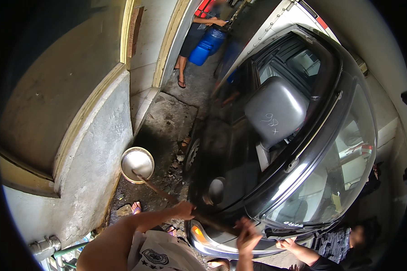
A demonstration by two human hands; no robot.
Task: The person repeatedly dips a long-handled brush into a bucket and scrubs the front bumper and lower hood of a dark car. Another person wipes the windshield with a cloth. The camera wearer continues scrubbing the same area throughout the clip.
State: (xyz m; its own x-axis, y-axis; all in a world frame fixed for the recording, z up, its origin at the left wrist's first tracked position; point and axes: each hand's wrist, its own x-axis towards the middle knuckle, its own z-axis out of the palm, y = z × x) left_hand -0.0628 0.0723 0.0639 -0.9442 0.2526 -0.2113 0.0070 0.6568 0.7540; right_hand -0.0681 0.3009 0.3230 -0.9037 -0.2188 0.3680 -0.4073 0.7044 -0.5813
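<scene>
A long wooden pole (158,190) slants down into a round pot (123,175) that holds a whitish liquid or coating. My left hand (184,210) is closed around the middle of the pole, with the arm stretched across from the lower left. Close to the truck's front corner, my right hand (248,235) is closed at the pole's upper end. The pot stands on wet, dirty ground beside the wall, and the pole's lower tip rests inside it.
A dark truck (226,180) with a big side mirror (276,110) fills the right. Another person's hand (286,244) is by its front. Beyond stands a person (196,40) near blue containers (202,52). A grey wall (92,122) bounds the left; rubble (180,158) lies by the wheel.
</scene>
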